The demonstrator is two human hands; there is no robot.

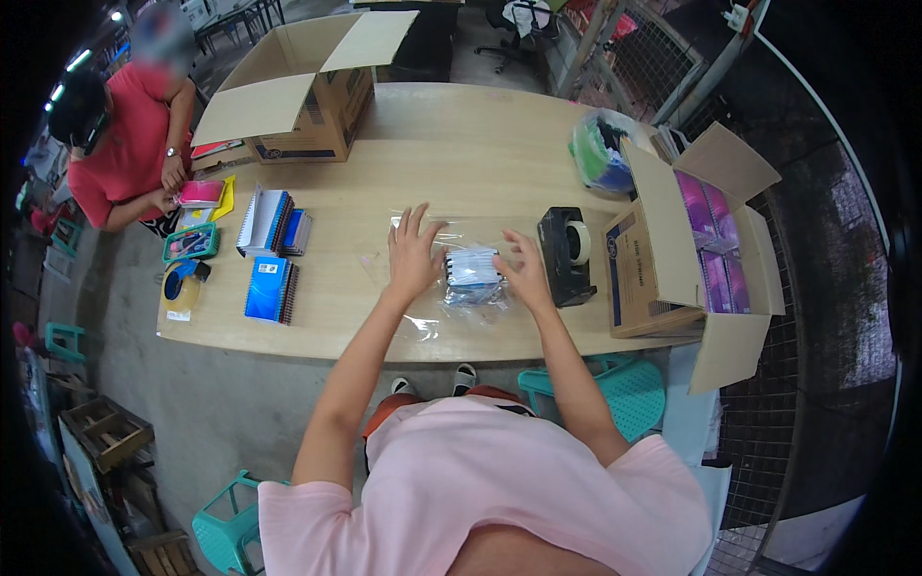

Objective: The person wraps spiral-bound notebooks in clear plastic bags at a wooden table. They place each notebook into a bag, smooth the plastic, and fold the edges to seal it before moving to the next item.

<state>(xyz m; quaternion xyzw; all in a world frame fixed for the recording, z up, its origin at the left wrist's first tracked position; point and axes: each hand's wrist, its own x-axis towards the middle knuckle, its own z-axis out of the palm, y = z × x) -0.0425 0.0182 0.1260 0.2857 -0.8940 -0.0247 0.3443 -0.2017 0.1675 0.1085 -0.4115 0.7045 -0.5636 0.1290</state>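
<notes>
A small stack of white and blue spiral-bound notebooks lies on clear plastic film at the table's front middle. My left hand is beside its left edge, over the film, with fingers spread. On the other side, my right hand has its fingers apart near the stack's right edge; whether the fingertips touch it, I cannot tell. Close to that hand stands a black tape dispenser with a roll of tape.
Blue spiral notebooks and a green basket sit left on the table. Open cartons stand at the back left and right, the right one holding purple packs. A co-worker handles a pink pack.
</notes>
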